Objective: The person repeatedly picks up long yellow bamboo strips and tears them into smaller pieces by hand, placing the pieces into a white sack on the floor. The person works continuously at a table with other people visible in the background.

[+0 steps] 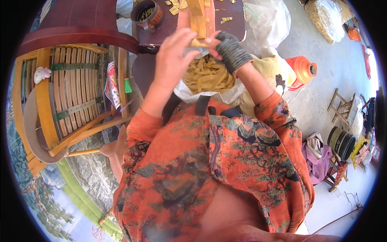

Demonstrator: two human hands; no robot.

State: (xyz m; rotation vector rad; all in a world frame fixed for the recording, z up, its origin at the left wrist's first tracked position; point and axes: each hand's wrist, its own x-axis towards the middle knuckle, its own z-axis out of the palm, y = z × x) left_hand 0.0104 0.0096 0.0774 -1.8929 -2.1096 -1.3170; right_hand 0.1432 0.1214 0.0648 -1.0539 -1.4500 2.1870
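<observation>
My bare left hand [174, 56] and my right hand [229, 50], which wears a grey knitted glove, meet above a white bag [189, 93] full of pale yellow strips [207, 74]. Between the fingers of both hands sits a small yellowish piece [197, 43] with a grey flat blade-like thing [194, 51] under it. The left fingers curl over the piece from the left; the gloved fingers pinch it from the right. A yellow wooden block [197, 18] stands just beyond the hands on a dark brown table [229, 28].
A dark mug [147, 16] stands on the table, with yellow scraps [225, 19] scattered nearby. A slatted wooden chair [72, 97] is at the left. An orange flask [302, 70], a small stool [342, 107], a black cylinder [340, 142] and cloth piles are at the right.
</observation>
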